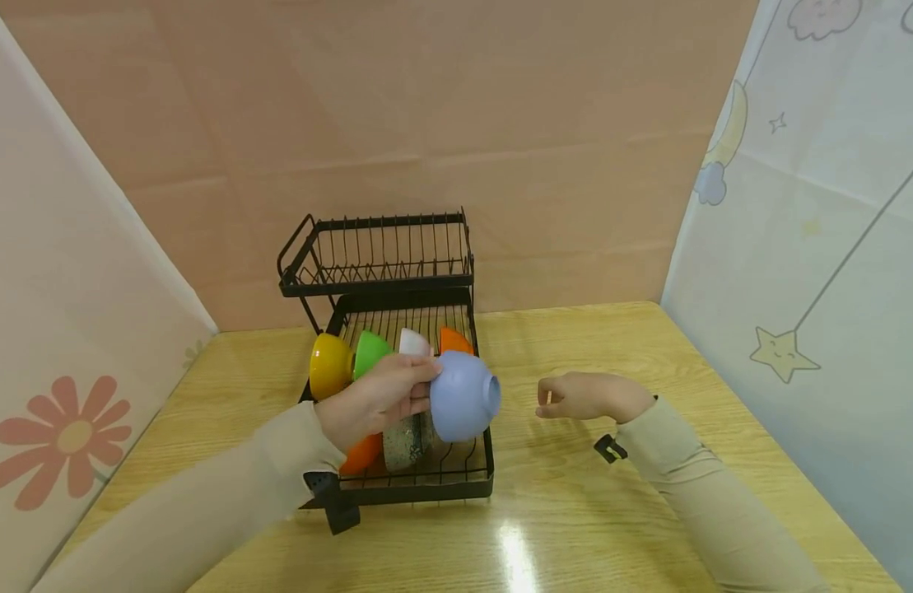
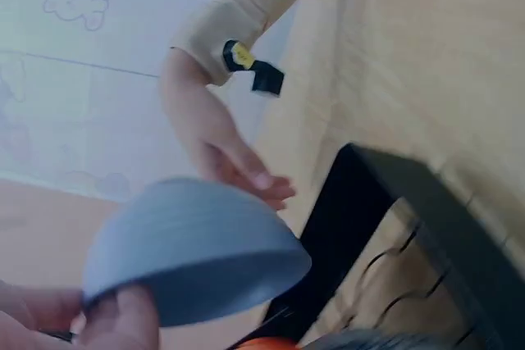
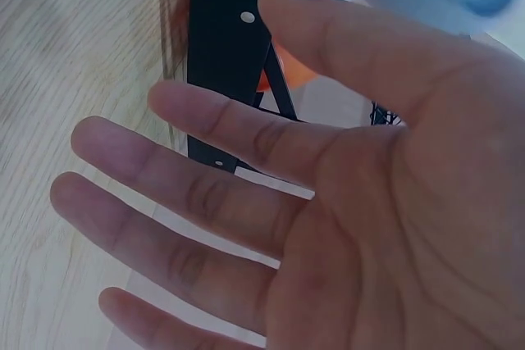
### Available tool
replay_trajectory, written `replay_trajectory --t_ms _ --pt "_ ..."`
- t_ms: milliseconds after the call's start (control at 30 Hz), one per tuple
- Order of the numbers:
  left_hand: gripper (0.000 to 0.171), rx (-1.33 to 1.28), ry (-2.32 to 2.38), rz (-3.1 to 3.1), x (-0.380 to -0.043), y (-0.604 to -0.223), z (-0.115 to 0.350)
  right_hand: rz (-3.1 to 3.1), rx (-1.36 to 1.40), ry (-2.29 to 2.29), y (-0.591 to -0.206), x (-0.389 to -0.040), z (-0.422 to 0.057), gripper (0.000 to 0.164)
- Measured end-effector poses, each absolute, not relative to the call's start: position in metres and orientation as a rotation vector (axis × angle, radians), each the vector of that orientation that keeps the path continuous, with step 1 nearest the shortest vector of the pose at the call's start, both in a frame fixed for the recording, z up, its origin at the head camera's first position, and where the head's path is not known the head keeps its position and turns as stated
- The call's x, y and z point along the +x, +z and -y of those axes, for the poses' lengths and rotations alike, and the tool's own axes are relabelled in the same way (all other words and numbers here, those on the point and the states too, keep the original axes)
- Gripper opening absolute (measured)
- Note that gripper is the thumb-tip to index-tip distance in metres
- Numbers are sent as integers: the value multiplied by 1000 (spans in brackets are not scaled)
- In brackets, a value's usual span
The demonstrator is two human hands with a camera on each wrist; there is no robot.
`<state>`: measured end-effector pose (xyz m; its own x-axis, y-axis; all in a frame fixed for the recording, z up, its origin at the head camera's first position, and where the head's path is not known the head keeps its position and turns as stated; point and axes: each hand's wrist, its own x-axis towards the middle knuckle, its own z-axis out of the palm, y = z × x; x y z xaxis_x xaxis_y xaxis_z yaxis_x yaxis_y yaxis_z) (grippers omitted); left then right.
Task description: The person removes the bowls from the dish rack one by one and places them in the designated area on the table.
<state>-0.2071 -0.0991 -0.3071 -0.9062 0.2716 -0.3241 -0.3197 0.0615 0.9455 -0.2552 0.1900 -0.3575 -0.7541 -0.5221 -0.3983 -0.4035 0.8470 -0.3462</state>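
My left hand pinches the rim of a light blue bowl between thumb and fingers, above the front right part of a black dish rack. The bowl is tipped on its side, its foot facing right. In the left wrist view the same bowl shows its rim held at the lower left. My right hand hovers over the table right of the rack, apart from the bowl. In the right wrist view its fingers are spread and relaxed, with nothing in the palm.
On the rack's lower tier stand a yellow bowl, a green bowl, a white bowl, orange bowls and a speckled grey dish, partly hidden by my left hand. An upper wire tier rises behind. Printed cloth walls enclose the wooden table.
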Motion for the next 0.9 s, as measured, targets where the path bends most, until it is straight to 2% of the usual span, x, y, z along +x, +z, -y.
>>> replay_trajectory --t_ms 100,233,333,433,567,700,900 --pt "37 128 1874 -2070 -207 -288 99 -2535 -692 -324 -355 -254 -190 25" --pt "27 522 1702 -2411 -207 -268 98 -2532 -705 -330 -354 -254 -191 26" --pt "20 996 1341 -2749 -205 -263 96 -2527 -708 -339 -355 -254 -191 26" --pt "17 1557 760 -3013 -206 -266 94 -2532 -705 -340 -356 -254 -191 25" --pt "12 2134 85 -3042 -214 -276 91 -2544 -694 -340 -357 -254 -191 21" --pt "8 2254 -105 -2899 -221 -285 90 -2544 -713 -345 -357 -256 -191 22" --pt "5 2054 -128 -2773 -223 -295 88 -2552 -778 -351 -356 -258 -192 24"
